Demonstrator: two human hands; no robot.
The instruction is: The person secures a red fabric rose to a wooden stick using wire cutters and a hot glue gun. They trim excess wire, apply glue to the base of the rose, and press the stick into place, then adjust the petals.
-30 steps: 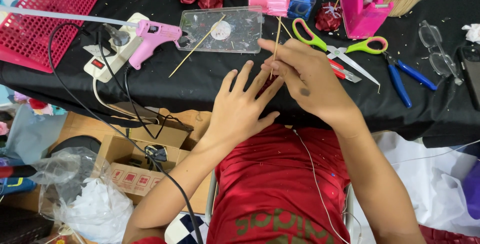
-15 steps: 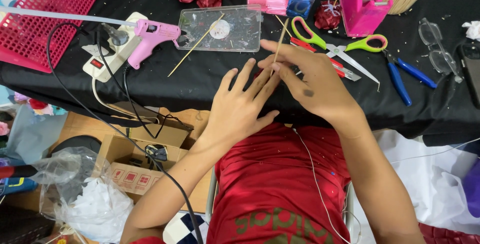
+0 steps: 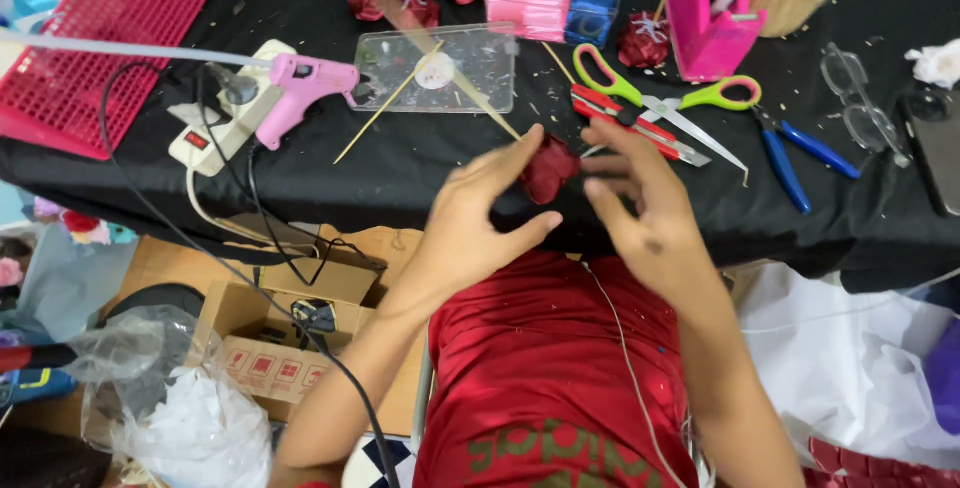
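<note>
Holding a red rose, cardboard box below.

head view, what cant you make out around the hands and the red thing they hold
Head view, the only one:
- red flower piece: its shape and make; left hand and right hand cover its sides, and it is blurred.
- wooden skewer: motion-blurred; its lower end is hidden at the hands.
- thin cord over the red shirt: both ends hidden.
- pink stand: cut off by the top edge.

Scissors and tray just beyond; bare cloth leftward.
</note>
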